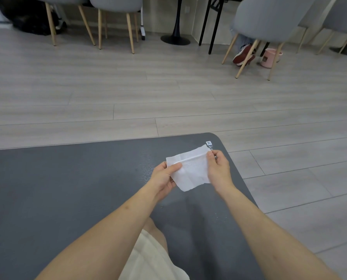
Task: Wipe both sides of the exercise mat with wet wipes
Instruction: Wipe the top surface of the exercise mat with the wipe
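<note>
So on the left there's a big stretch of the dark grey exercise mat [71, 188] lying flat on a pale wood-look floor [128, 87], and it runs off the left edge of the shot. The person is on the mat, a bare knee and light shorts [148, 257] showing at the bottom. Moving in, the left hand [164, 176] pinches the left edge of a white wet wipe [190, 170], thumb on top, fingers curled underneath. The wipe is held up spread out between both hands, above the mat's far right corner, with a fold line across its upper part. The right hand [219, 170] grips the wipe's right edge, thumb and fingertips closed on the top corner. Just past it there's a white logo [210, 145] printed near the mat's rounded corner, partly hidden. Further back right: grey chairs [269, 19] with wooden legs, someone's red shoe [243, 55] under one, and a small pink bucket [270, 57], I think, it's kinda blurry.
</note>
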The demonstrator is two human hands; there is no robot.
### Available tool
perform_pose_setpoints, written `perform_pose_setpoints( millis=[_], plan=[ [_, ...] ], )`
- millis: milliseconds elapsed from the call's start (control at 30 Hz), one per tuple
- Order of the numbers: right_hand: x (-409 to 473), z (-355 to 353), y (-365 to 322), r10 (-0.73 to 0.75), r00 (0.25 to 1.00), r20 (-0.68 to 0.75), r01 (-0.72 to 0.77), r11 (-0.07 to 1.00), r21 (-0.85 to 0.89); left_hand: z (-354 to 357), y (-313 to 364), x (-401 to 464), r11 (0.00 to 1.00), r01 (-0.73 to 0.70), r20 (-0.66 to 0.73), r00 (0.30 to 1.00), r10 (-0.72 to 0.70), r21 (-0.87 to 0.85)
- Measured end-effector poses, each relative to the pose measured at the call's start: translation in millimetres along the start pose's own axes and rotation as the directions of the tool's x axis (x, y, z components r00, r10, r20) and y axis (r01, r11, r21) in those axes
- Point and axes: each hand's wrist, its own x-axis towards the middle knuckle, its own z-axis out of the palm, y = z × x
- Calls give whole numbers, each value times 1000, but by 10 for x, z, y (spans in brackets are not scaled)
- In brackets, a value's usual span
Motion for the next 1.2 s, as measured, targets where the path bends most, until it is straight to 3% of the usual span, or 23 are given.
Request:
perform_pose_setpoints(
  millis=[367,533,667,800,933,1067,1200],
  plan=[
    [31,41,54,1,1000,-7,-1,1000,30,-60,59,-36,995,-37,72,996,44,-98],
    [185,33,171,67,996,-61,-63,996,70,-200,41,80,992,-27,-45,999,22,-120],
    [345,54,292,73,993,-95,-64,993,99,-270,132,349,987,-110,-107,990,98,-119],
    [529,127,504,94,989,-112,-80,989,126,-297,65,641,965,-214,-147,960,237,154],
    [701,209,821,142,985,-100,-133,987,93,-433,-95,923,863,-235,-176,923,342,447],
    [970,308,1223,211,970,-118,-206,977,47,-581,-244,1370,776,-191,-187,910,369,602],
    [1477,499,1658,288,949,-129,-292,956,-18,-646,-331,2040,755,-63,-228,934,275,653]
  ],
)
